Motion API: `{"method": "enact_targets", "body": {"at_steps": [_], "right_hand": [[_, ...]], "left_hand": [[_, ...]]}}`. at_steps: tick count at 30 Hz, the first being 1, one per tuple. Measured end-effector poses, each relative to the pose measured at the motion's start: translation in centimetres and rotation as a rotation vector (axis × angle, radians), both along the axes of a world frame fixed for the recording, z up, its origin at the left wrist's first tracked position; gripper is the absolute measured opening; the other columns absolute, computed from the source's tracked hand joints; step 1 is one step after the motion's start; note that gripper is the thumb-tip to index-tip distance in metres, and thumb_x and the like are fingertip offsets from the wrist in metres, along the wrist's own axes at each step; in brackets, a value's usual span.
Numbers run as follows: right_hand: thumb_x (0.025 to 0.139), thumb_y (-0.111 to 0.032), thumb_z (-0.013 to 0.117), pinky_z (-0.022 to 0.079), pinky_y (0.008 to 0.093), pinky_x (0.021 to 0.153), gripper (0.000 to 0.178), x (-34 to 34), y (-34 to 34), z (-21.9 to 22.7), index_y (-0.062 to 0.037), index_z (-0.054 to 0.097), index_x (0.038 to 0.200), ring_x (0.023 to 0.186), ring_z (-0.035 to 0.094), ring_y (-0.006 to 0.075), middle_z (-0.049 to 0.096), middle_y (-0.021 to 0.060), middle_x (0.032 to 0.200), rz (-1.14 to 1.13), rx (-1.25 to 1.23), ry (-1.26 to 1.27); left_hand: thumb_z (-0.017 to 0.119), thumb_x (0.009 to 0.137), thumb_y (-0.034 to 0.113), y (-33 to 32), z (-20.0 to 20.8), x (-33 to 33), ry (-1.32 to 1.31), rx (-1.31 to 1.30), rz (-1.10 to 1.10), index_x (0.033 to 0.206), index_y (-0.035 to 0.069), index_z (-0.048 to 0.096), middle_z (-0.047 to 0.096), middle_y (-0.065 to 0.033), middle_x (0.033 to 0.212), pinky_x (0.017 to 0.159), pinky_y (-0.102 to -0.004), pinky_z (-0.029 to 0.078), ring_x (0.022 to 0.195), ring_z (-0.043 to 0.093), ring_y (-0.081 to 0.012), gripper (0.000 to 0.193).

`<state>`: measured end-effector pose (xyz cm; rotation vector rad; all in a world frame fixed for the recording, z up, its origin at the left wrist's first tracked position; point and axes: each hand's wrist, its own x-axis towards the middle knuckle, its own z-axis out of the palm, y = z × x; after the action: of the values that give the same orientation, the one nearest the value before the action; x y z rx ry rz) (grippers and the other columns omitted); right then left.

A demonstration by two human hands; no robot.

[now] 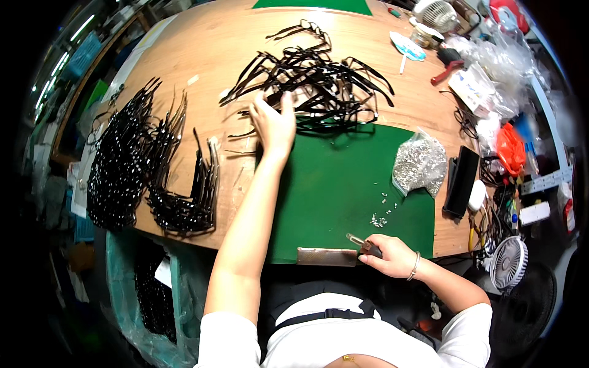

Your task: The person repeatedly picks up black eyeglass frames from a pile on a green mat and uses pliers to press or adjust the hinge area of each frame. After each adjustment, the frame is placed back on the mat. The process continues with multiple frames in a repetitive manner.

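Observation:
My left hand [274,126] reaches into the near left side of a tangled pile of black eyeglass frames [331,83]. Its thumb and fingers are spread, with dark frame parts between and beyond them; I see no firm grip. Near the table's front edge, my right hand [392,254] is closed round a small hand tool [362,243] with a dark handle and a metal tip pointing left. Beyond that hand, small loose silvery pieces [378,219] lie on the green mat [331,190]. A clear bag of similar pieces [420,164] rests at the mat's right side.
Rows of black eyeglass frames [119,162] stand at the left, with a smaller group [184,208] beside them. A black case [461,182], cables, plastic bags [491,73] and a small fan [508,262] crowd the right. A metal plate [326,256] sits at the mat's front edge.

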<state>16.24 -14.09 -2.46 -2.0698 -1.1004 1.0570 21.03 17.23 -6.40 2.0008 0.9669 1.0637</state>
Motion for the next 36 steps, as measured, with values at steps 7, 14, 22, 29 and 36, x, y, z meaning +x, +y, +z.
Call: {"method": "enact_targets", "body": {"at_steps": [7,14,22,29,36], "right_hand": [[0.077,-0.025,0.059,0.045,0.0345,0.067,0.027,0.1,-0.6,-0.2,-0.0017,0.056,0.089,0.074,0.057,0.0288,0.058,0.0158,0.08,-0.076,0.001,-0.036],[0.076,-0.025,0.059,0.044,0.0376,0.066,0.026,0.9,-1.6,-0.3,-0.0008,0.056,0.087,0.074,0.055,0.0323,0.055,0.0169,0.078,-0.114,0.066,-0.143],[0.07,-0.013,0.062,0.041,0.0364,0.072,0.049,-1.5,-2.1,-0.1,0.0007,0.043,0.113,0.085,0.052,0.0302,0.044,0.0147,0.109,-0.004,-0.072,-0.61],[0.069,-0.007,0.06,0.043,0.0374,0.069,0.027,1.7,-3.9,1.0,-0.0023,0.051,0.094,0.077,0.054,0.0296,0.053,0.0127,0.083,-0.186,0.092,-0.439],[0.069,-0.009,0.06,0.044,0.0409,0.064,0.018,1.5,-1.0,-3.4,-0.0003,0.05,0.081,0.071,0.053,0.0344,0.052,0.016,0.076,-0.35,0.038,-0.441]], "left_hand": [[0.05,0.083,0.038,0.2,-1.1,1.7,0.108,-0.12,-0.342,0.075,-0.003,0.051,0.055,-0.0174,0.065,0.058,-0.0366,0.041,0.06,0.052,-0.0283,0.041],[0.061,0.076,0.035,-4.1,2.2,-3.6,0.241,0.447,-0.235,0.096,-0.002,0.049,0.052,-0.019,0.092,0.075,-0.0398,0.041,0.087,0.05,-0.0355,0.044],[0.046,0.088,0.019,-5.0,-0.4,-5.3,-0.176,-0.114,-0.501,0.075,0.002,0.053,0.057,-0.008,0.078,0.062,-0.0291,0.043,0.067,0.054,-0.0187,0.023],[0.044,0.09,0.021,-7.0,9.3,-12.1,-0.829,-0.745,-0.978,0.115,0.002,0.036,0.054,-0.0252,0.102,0.065,-0.0361,0.051,0.06,0.06,-0.0208,0.032],[0.064,0.071,-0.003,-14.4,7.0,-18.4,-0.263,-0.86,-0.626,0.122,-0.001,0.022,0.055,-0.0225,0.101,0.062,-0.0266,0.051,0.069,0.06,-0.0162,0.066]]}}
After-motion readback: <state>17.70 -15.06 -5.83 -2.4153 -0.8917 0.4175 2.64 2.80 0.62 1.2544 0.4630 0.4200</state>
